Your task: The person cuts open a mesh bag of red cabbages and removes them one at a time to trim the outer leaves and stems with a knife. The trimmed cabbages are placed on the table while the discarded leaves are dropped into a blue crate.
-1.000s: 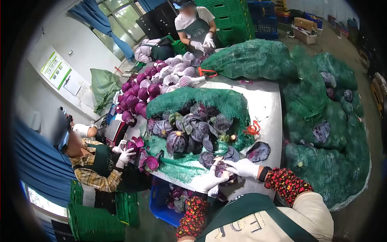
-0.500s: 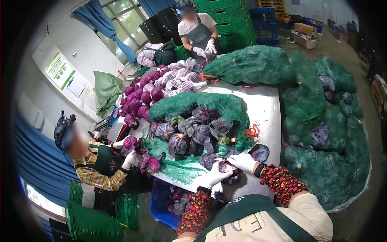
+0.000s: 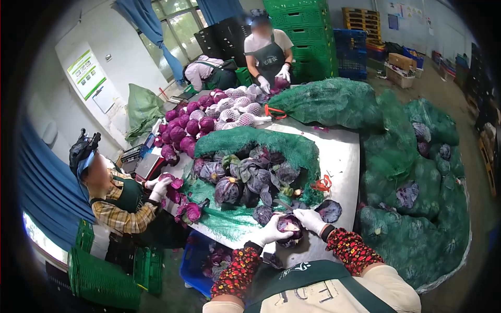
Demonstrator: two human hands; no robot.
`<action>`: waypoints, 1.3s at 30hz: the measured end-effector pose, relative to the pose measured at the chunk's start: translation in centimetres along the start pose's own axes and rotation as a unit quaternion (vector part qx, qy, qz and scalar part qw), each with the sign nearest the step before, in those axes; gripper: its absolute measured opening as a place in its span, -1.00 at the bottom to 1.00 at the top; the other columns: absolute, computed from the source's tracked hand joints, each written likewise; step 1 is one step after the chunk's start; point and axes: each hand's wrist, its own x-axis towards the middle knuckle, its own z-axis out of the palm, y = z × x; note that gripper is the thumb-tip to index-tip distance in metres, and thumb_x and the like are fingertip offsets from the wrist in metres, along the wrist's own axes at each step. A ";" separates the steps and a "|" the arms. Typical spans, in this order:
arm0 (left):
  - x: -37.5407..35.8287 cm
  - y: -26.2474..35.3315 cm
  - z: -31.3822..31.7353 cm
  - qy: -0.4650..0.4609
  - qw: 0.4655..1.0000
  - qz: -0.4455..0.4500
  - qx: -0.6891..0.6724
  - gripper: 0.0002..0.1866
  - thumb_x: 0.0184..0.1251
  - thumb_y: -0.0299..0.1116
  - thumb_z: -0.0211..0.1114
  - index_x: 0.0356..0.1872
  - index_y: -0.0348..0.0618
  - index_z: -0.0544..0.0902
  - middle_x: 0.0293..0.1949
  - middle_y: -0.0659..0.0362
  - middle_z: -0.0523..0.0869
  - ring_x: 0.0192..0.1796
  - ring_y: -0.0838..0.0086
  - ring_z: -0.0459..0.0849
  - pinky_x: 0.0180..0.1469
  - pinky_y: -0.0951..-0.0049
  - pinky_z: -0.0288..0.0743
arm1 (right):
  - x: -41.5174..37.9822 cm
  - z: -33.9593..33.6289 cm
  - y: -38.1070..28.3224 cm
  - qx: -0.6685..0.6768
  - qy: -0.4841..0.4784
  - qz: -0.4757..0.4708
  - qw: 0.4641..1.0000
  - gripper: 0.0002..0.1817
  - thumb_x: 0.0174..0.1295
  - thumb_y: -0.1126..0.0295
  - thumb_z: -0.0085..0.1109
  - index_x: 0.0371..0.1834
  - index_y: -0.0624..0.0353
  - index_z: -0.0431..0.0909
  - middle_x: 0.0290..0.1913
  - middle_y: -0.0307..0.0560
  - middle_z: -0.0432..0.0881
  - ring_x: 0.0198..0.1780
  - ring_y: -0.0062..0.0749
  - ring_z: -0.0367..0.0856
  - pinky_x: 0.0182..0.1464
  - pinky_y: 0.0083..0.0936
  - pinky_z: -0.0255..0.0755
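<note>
White gloves cover both my hands. At the table's near edge, my left hand (image 3: 271, 231) grips a purple cabbage (image 3: 289, 229) from its left side. My right hand (image 3: 310, 220) is closed on a knife (image 3: 283, 204), whose blade points up and left above the cabbage. A loose dark outer leaf (image 3: 329, 211) lies to the right of my right hand. Beyond my hands, an open green net bag (image 3: 255, 136) holds several dark, leafy cabbages (image 3: 228, 191). Another cabbage (image 3: 262, 214) sits just behind my left hand.
Filled green net bags (image 3: 407, 229) are piled at the right. A blue crate (image 3: 196, 263) with leaves stands below the table (image 3: 342, 156). Peeled purple cabbages (image 3: 177, 134) lie at the far left. One co-worker (image 3: 125, 203) stands left, another (image 3: 267, 52) across; a third person bends behind.
My left hand has tilted the cabbage so its pale cut base shows, and the knife in my right hand is now visible above it. The view has shifted slightly.
</note>
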 end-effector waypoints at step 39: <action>-8.2 2.7 4.9 0.159 0.939 0.158 0.260 -0.10 -0.16 -0.28 0.56 0.35 -0.05 0.37 0.37 0.04 0.34 0.40 0.08 0.28 0.44 0.08 0.14 | -0.5 2.3 1.8 0.218 0.059 0.121 0.967 -0.60 0.25 0.09 0.19 -0.54 0.21 0.58 -0.64 -0.17 0.57 -0.64 -0.46 0.54 -0.56 -0.44 0.38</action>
